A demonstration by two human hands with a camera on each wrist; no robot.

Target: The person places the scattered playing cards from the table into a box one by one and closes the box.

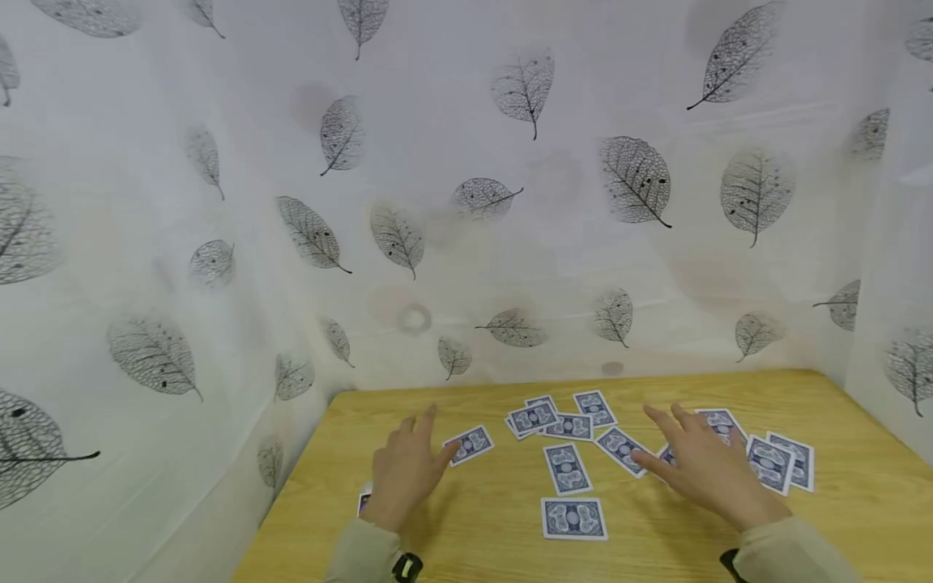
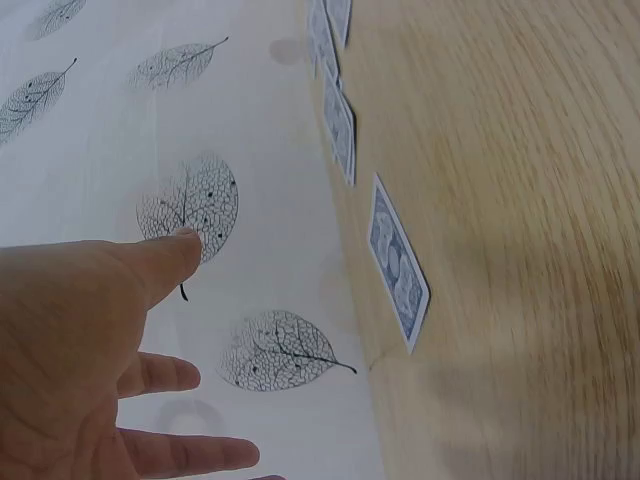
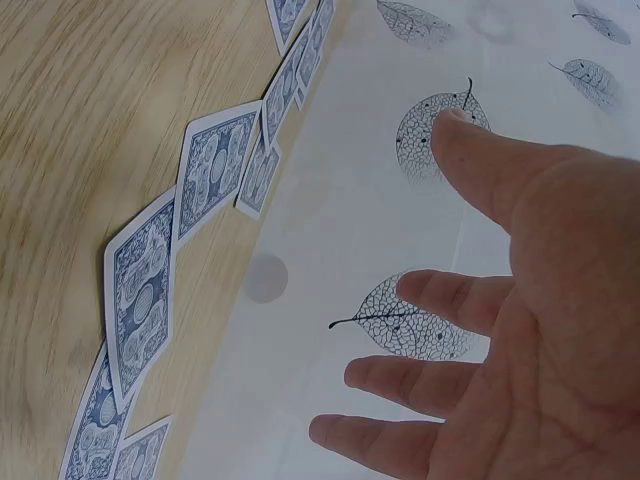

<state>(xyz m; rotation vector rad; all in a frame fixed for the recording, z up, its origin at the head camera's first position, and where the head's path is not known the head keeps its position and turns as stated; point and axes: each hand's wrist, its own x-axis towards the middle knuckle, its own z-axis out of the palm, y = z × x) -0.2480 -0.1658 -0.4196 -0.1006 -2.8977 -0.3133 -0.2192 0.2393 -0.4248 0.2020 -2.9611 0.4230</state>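
Note:
My left hand [image 1: 408, 468] is held above the left part of the wooden table, fingers spread and holding nothing. Just right of its thumb lies a single blue-backed playing card [image 1: 474, 444], face down. Over the right side, my right hand [image 1: 703, 468] also has its fingers spread, with its palm free in the right wrist view. Beneath and around it are several face-down cards [image 1: 769, 465], some partly hidden by the hand. A slanted card [image 1: 621, 451] lies by its thumb. Between the hands, one card [image 1: 568, 469] lies above another [image 1: 574, 519].
A loose, overlapping group of cards [image 1: 533, 418] lies toward the table's back edge. Partly hidden by the left wrist is a small dark item with a white edge [image 1: 364, 501]. A pale leaf-print curtain [image 1: 452, 259] hangs behind and beside the wooden table [image 1: 496, 559].

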